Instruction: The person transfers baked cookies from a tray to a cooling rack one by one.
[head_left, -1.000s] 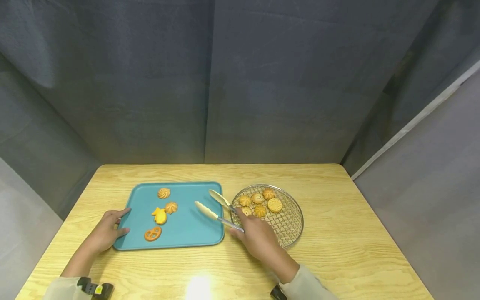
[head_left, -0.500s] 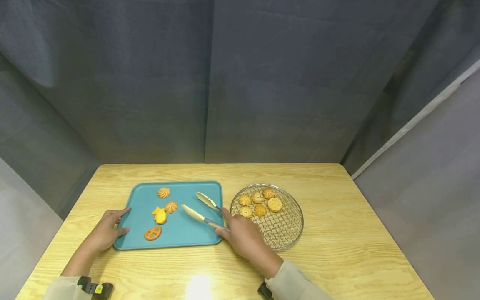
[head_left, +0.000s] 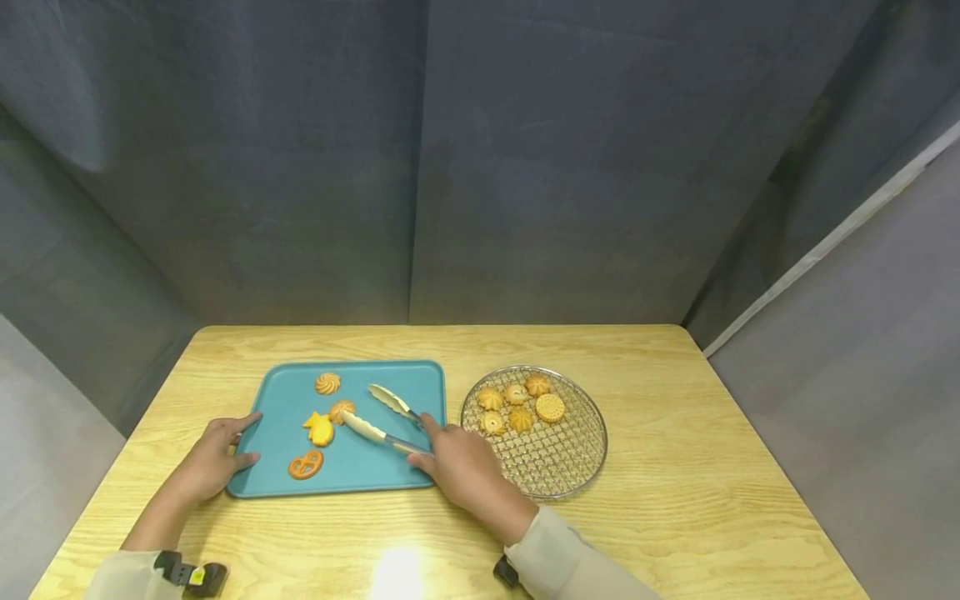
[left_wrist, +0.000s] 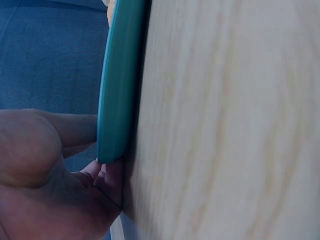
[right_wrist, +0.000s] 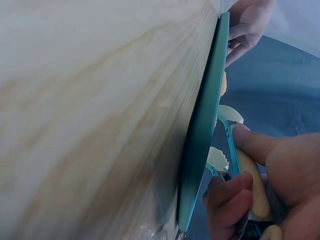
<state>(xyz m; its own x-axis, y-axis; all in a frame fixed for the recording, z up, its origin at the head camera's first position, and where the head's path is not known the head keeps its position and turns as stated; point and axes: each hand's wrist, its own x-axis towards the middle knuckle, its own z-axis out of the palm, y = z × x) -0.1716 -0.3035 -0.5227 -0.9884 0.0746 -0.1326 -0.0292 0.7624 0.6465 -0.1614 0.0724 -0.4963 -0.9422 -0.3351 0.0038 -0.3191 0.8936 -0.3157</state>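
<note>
My right hand (head_left: 468,468) grips a pair of tongs (head_left: 397,444) with cream scalloped tips, which are spread apart over the blue tray (head_left: 375,477). The near tip overlaps the edge of a round ridged cookie (head_left: 339,408), while the far tip is over bare tray. Between thumb and fingers, my left hand (head_left: 206,462) holds the tray's left edge; the left wrist view has the tray rim (left_wrist: 117,90) against the fingers. Also on the tray are a swirled cookie (head_left: 327,383), a yellow fish-shaped cookie (head_left: 321,430) and a pretzel (head_left: 306,464).
To the tray's right, a round wire rack (head_left: 558,462) bears several cookies, among them a flat round one (head_left: 550,408). Both stand on a wooden table (head_left: 675,500). Grey curtains (head_left: 570,167) rise behind and at the sides.
My right hand has moved left with the tongs, from beside the rack to over the tray, and the near tip now reaches the ridged cookie. The left hand and tray have stayed put.
</note>
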